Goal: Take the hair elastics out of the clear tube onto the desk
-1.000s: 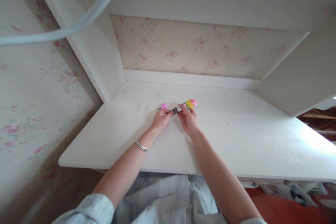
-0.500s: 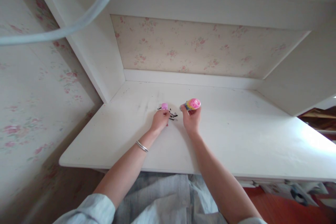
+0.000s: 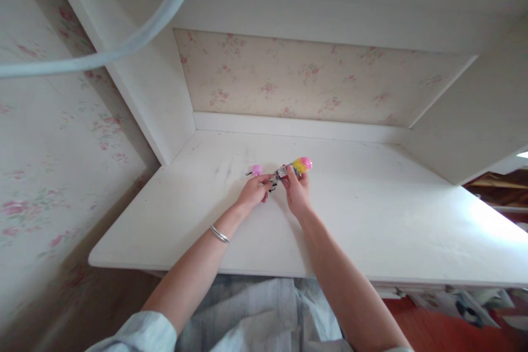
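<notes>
My right hand is wrapped round a small clear container with bright pink, yellow and blue contents, tilted with its clear end toward my left hand. My left hand is closed in a pinch at that end, beside small black looped pieces; whether these are in its fingers or inside the container is too small to tell. Just behind my left fingers, a round pink piece with a black loop lies on the white desktop.
White side panels and a low back ledge frame the desk, with floral wallpaper behind. A pale curved tube crosses the upper left. Below the right front edge lie assorted items on a red surface.
My right hand has tipped the container toward my left hand, bringing its clear end to my left fingers. The black pieces that were spread on the desk are now largely hidden between the hands.
</notes>
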`<state>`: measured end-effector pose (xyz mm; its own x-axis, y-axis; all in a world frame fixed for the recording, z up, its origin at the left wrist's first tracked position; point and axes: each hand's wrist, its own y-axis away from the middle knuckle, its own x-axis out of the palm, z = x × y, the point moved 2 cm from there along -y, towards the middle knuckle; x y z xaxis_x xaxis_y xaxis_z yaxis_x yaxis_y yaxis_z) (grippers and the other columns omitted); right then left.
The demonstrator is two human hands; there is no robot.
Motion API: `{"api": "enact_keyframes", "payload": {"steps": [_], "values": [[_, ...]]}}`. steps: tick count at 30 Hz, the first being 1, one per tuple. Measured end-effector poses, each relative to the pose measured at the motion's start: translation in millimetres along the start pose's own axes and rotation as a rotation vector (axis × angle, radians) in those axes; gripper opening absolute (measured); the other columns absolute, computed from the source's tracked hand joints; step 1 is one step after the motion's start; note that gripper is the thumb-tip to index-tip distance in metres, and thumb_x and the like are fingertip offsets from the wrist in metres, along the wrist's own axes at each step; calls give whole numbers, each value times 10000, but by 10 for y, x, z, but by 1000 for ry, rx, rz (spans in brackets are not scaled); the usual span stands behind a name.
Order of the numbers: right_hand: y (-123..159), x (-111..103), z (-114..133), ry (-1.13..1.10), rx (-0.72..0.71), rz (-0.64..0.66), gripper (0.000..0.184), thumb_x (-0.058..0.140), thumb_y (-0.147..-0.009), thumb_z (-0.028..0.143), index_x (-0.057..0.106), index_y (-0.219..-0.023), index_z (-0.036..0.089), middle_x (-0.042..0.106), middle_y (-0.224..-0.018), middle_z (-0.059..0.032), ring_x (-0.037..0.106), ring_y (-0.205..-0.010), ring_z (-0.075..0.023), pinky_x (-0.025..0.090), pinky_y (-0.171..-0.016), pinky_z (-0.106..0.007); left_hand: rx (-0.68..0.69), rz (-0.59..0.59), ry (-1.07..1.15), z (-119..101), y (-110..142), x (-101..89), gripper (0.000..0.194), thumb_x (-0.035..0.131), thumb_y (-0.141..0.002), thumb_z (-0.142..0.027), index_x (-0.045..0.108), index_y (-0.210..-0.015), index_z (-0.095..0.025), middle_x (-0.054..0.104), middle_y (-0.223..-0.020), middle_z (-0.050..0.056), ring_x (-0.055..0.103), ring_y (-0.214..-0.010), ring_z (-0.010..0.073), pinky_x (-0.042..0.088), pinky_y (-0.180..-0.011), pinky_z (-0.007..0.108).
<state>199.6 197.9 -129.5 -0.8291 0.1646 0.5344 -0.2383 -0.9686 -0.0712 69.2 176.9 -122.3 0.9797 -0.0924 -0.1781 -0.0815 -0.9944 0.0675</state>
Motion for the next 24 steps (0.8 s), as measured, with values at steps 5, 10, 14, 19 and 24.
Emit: {"api": "enact_keyframes", "payload": {"steps": [5, 10, 14, 19, 24], "values": [[31, 32, -7, -197, 91, 105, 271, 738, -729, 359, 570, -897, 227, 666, -890, 22, 638, -814, -103, 540, -770, -240, -51, 199, 300, -59, 75, 41, 377, 606, -687, -187, 640, -1059, -237, 521, -838, -7, 463, -549, 43, 333, -430, 144], [27, 24, 20, -228, 164, 122, 266, 741, -730, 360, 580, -901, 236, 678, -920, 20, 648, -819, -106, 555, -753, -230, -81, 268, 363, -95, 105, 8, 531, 619, -641, -159, 590, -1156, -286, 483, -860, -14, 416, -564, 35, 304, -436, 128], [7, 9, 47, -245, 177, 124, 263, 742, -733, 355, 584, -903, 230, 685, -913, 16, 653, -841, -109, 556, -772, -230, -76, 271, 350, -77, 71, -3, 535, 625, -648, -170, 574, -1170, -277, 472, -860, -18, 406, -550, 32, 311, -435, 134], [-30, -17, 57, -241, 148, 73, 261, 747, -726, 345, 583, -891, 226, 684, -904, 17, 657, -843, -113, 560, -784, -247, -61, 186, 323, -40, 31, 7, 460, 619, -670, -176, 585, -1126, -221, 517, -929, 8, 449, -546, 35, 321, -418, 150], [-21, -7, 48, -226, 115, 50, 287, 764, -705, 350, 575, -888, 236, 678, -891, 31, 653, -799, -106, 566, -744, -245, -40, 258, 262, -67, 92, 16, 642, 607, -690, -167, 493, -1294, -351, 516, -1131, 35, 547, -628, 56, 375, -450, 157]]}}
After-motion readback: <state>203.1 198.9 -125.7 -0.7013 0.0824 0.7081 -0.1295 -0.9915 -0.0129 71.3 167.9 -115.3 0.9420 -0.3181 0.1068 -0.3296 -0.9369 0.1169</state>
